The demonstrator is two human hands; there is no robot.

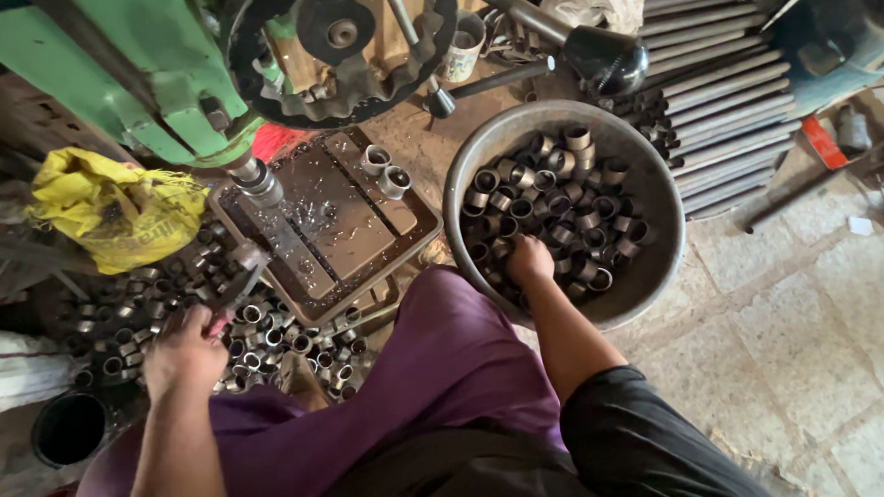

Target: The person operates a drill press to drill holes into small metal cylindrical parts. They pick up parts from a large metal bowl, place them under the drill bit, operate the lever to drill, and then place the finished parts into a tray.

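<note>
A round grey metal basin (648, 185) at 2 o'clock is filled with short, dull steel rings (560, 214). The right hand (529, 260) is buried among them, grip unclear. At 9 o'clock, the left hand (183, 349) is clenched over a loose ring heap (267, 331).

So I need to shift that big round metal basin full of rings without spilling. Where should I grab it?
Grip the basin by its rim at two opposite sides, from above. It is wide, round and handle-free, and heaped with metal rings, so it probably needs both hands. The right hand is already inside, near the close edge.
</note>
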